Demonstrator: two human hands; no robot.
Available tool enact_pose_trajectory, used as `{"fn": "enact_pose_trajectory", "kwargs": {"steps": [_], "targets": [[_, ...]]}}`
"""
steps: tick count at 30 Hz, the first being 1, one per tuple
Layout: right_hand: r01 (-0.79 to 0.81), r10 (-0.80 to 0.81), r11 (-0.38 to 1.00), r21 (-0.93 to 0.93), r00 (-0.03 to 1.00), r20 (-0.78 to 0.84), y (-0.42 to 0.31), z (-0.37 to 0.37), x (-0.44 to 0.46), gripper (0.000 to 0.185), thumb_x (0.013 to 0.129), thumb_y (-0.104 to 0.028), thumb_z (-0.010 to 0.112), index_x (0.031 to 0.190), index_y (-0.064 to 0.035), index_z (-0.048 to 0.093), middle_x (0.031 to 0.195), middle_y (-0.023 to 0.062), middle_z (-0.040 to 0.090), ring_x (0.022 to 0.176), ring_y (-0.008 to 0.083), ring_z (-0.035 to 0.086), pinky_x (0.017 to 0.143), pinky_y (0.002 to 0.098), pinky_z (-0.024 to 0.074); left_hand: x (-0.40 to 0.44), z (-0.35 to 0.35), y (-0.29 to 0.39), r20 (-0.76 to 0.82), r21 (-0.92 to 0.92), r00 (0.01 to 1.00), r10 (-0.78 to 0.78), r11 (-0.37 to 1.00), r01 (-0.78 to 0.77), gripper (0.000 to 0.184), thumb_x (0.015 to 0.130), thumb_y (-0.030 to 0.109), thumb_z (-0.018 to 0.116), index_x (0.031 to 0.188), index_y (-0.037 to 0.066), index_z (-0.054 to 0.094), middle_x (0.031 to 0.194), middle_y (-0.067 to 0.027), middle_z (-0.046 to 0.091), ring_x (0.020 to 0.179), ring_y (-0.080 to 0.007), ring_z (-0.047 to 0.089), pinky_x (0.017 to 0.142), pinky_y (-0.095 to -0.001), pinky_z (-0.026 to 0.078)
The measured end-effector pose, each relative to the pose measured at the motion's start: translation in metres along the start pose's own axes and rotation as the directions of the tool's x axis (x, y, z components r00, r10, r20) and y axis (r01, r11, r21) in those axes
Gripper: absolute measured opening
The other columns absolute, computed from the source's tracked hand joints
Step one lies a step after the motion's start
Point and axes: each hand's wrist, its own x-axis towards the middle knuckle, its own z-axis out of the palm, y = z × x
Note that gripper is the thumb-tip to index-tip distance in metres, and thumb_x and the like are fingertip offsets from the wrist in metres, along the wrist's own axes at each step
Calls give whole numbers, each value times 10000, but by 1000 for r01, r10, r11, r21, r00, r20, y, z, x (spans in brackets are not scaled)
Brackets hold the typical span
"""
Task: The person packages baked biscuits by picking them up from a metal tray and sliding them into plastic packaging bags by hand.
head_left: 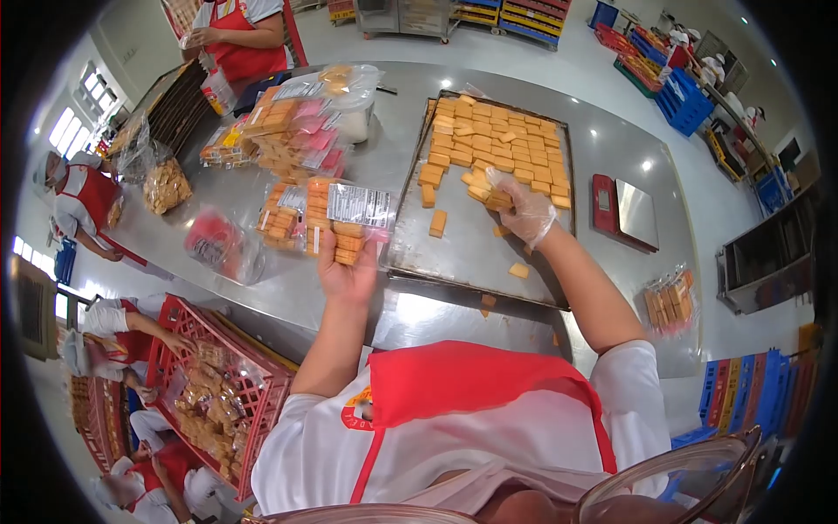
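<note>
Your right hand is curled around a few biscuits over the tray. They look light and crumbly, so pinch their sides softly. Your left hand is closed on the floppy bag; hold its low end.
</note>
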Motion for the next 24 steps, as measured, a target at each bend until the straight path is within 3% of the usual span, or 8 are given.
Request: {"fn": "enact_pose_trajectory", "kwargs": {"steps": [5,8,11,17,18,20,23,24], "targets": [[-36,36,999,-6,997,-64,6,2,-6,417,695,-227,655,1036,-180,418,804,100,608,703,307,598,615,369,479,1,-6,6,38,-25,999,-16,1000,17,373,864,213,467,1206,75,419,1177,-92,507,1105,-258,461,931,-458,365],[-253,251,967,22,965,74,-4,-13,-6,402,710,-261,635,1038,-189,414,787,122,609,710,309,596,652,376,470,0,3,3,29,13,1000,1,1000,-1,389,803,152,568,1168,78,453,1119,-73,540,1038,-229,501,934,-434,370],[-233,233,969,81,972,7,6,-10,-8,423,697,-272,651,1027,-186,401,735,114,590,677,296,590,641,368,462,-1,11,1,-5,24,999,31,999,-31,389,799,150,575,1163,82,457,1102,-68,547,1020,-227,507,941,-436,359],[-319,327,933,168,945,-20,-2,-25,-14,422,716,-189,641,1045,-158,380,831,121,586,732,261,590,644,331,468,-1,11,0,59,16,998,10,1000,-11,407,821,185,547,1198,86,431,1173,-81,509,1088,-239,473,957,-444,344],[-218,265,921,323,958,-108,0,-21,-12,418,719,-152,638,1043,-157,373,867,111,585,738,241,591,630,314,473,0,8,-1,91,-16,996,-19,1000,20,404,829,200,533,1203,89,427,1183,-82,501,1099,-241,466,955,-447,347],[33,177,813,581,937,-302,2,-8,-7,421,725,-80,632,1038,-156,361,937,90,584,750,203,592,600,281,482,2,2,1,154,-70,986,-70,994,82,400,847,231,505,1213,94,419,1204,-83,487,1121,-243,451,952,-454,351],[-45,191,217,975,982,2,-78,-44,-19,444,726,3,619,1034,-167,347,1033,68,534,827,161,563,581,236,482,0,29,-15,196,-61,978,-70,995,84,387,862,258,475,1212,103,422,1202,-77,489,1124,-240,448,938,-463,365],[3,140,166,986,990,-27,-96,-43,-22,451,727,12,610,1047,-166,345,981,62,519,776,136,540,569,230,465,0,31,-19,199,-61,976,-83,993,97,386,862,258,475,1213,105,421,1203,-77,488,1123,-241,449,932,-465,371]]}}
